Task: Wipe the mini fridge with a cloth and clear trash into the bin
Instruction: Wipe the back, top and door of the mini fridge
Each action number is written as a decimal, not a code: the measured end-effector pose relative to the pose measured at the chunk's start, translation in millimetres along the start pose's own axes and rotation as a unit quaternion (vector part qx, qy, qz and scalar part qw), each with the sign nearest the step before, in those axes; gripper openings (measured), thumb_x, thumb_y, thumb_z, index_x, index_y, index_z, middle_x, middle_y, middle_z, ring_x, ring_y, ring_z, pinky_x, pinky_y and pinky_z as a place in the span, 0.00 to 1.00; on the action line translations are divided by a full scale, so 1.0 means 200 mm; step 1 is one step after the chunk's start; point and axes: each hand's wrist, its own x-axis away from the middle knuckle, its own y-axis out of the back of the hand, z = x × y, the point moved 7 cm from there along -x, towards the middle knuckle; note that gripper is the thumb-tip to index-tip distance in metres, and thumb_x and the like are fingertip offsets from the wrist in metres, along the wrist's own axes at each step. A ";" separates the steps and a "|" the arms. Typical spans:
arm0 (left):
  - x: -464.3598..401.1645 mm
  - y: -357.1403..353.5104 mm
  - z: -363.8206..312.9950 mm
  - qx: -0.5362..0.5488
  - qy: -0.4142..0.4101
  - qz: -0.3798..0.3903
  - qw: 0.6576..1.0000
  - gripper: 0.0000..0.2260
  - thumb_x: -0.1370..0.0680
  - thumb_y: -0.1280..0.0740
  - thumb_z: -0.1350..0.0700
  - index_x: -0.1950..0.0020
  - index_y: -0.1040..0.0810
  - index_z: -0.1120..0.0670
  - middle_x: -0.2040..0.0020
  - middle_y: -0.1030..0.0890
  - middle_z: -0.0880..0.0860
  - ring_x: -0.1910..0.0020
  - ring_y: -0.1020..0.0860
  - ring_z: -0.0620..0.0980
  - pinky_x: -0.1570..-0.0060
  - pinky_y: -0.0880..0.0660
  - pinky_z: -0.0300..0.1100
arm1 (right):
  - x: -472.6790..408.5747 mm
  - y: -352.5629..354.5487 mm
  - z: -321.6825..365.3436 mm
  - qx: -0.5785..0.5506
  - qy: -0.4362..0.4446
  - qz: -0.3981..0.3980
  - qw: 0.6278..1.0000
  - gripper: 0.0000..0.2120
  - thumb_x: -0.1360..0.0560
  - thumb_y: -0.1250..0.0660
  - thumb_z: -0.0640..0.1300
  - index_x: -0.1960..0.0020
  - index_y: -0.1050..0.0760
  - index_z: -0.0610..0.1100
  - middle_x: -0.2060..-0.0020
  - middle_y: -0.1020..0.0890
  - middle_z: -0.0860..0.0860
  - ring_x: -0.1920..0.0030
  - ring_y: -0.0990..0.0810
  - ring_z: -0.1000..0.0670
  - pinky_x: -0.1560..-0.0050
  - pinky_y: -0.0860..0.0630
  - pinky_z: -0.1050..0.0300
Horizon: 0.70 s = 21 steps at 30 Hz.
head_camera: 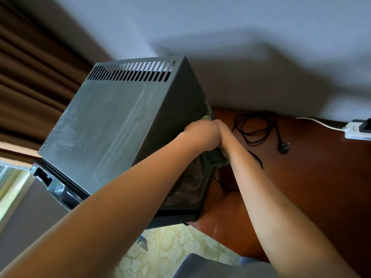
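The dark mini fridge (112, 125) stood on the brown surface (313, 177). Against its right side, the left hand (202, 133) and right hand (224, 135) met over a greenish cloth (207, 117); fingers hidden, grip unclear. A black cord (259, 129) lay rightward.

Obscured and cropped areas
Both hands' fingers were hidden behind the mini fridge (112, 125) edge; the cloth (206, 117) showed only partly; the power strip (357, 132) was cropped.
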 end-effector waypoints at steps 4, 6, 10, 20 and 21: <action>0.05 0.17 -0.01 -0.044 -0.003 -0.061 0.997 0.13 0.19 0.39 0.60 0.37 0.21 0.57 0.45 0.21 0.55 0.47 0.21 0.56 0.52 0.25 0.49 | 0.06 -0.02 0.10 -0.038 -0.007 0.026 0.999 0.12 0.14 0.47 0.44 0.39 0.28 0.40 0.58 0.23 0.44 0.59 0.24 0.47 0.63 0.25 0.58; 0.04 0.26 0.00 -0.039 0.000 -0.125 0.991 0.17 0.19 0.38 0.59 0.31 0.24 0.57 0.34 0.25 0.58 0.36 0.25 0.58 0.42 0.25 0.51 | 0.08 -0.05 0.19 -0.095 0.056 0.071 0.991 0.13 0.15 0.46 0.45 0.43 0.25 0.42 0.57 0.20 0.45 0.57 0.21 0.48 0.64 0.22 0.60; -0.05 0.17 0.02 -0.019 -0.023 -0.116 0.993 0.25 0.17 0.41 0.59 0.20 0.38 0.56 0.17 0.46 0.56 0.19 0.45 0.57 0.26 0.33 0.57 | 0.00 -0.05 0.20 -0.101 0.108 0.041 0.988 0.16 0.16 0.42 0.47 0.38 0.21 0.40 0.57 0.17 0.46 0.56 0.18 0.48 0.58 0.22 0.58; -0.02 0.07 -0.01 -0.030 0.006 -0.032 0.999 0.19 0.19 0.39 0.59 0.27 0.27 0.56 0.37 0.23 0.57 0.43 0.23 0.56 0.48 0.24 0.51 | -0.02 0.03 0.07 0.026 0.000 0.011 1.000 0.12 0.17 0.39 0.45 0.49 0.23 0.38 0.53 0.20 0.45 0.60 0.22 0.47 0.68 0.26 0.59; -0.02 0.10 0.00 -0.025 0.007 -0.056 0.998 0.23 0.18 0.39 0.59 0.23 0.32 0.56 0.27 0.29 0.58 0.33 0.26 0.57 0.40 0.24 0.53 | -0.02 0.01 0.12 0.007 0.041 0.027 0.999 0.13 0.18 0.38 0.47 0.46 0.21 0.39 0.53 0.18 0.46 0.57 0.19 0.48 0.64 0.24 0.60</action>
